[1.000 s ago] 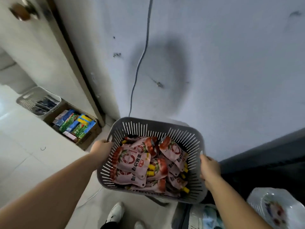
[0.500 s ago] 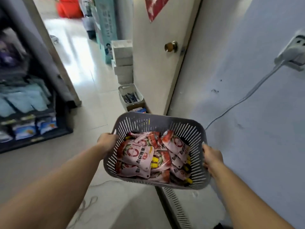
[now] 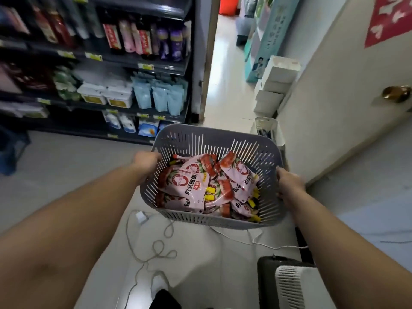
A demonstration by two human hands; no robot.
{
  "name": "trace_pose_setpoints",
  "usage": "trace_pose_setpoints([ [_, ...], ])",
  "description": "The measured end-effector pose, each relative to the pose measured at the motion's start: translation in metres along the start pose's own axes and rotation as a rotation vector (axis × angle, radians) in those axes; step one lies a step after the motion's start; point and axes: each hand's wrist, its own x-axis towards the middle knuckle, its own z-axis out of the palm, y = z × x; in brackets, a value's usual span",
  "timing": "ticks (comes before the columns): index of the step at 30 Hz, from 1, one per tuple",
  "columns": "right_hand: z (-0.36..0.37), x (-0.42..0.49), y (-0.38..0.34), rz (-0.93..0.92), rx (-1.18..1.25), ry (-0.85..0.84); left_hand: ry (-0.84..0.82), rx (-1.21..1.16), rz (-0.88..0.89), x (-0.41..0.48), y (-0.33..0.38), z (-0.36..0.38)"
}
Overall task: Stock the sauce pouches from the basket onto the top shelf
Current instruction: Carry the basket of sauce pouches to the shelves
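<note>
I carry a grey slotted plastic basket [image 3: 211, 137] in front of me at waist height. It holds several pink-and-red sauce pouches [image 3: 191, 186] with yellow caps, piled loosely. My left hand [image 3: 146, 162] grips the basket's left rim and my right hand [image 3: 289, 186] grips its right rim. A dark shelving unit [image 3: 133, 63] stands ahead to the left, filled with bottles and packets. Its top shelf is cut off by the frame's upper edge.
A white door with a brass knob [image 3: 395, 93] is on the right. White boxes [image 3: 276, 83] are stacked beside it, with a small bin [image 3: 267, 128] below. A white cable with a charger [image 3: 142, 217] loops over the floor. A heater-like appliance [image 3: 289, 284] stands at bottom right.
The view has swung left from the blue wall past the door to the shelving aisle. Both hands keep the same hold on the basket.
</note>
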Motion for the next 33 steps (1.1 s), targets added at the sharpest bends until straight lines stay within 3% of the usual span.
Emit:
trace_pose_setpoints([
  [16, 0.331, -0.109, -0.111, -0.149, -0.094, -0.399, 0.451, -0.282, -0.281, 0.051, -0.127, -0.288],
  [23, 0.423, -0.109, -0.141, -0.192, -0.228, -0.585, 0.536, -0.263, -0.338, 0.056, -0.151, -0.340],
  [33, 0.533, -0.072, -0.200, -0.264, -0.326, -0.770, 0.747, -0.382, -0.412, 0.097, -0.143, -0.348],
])
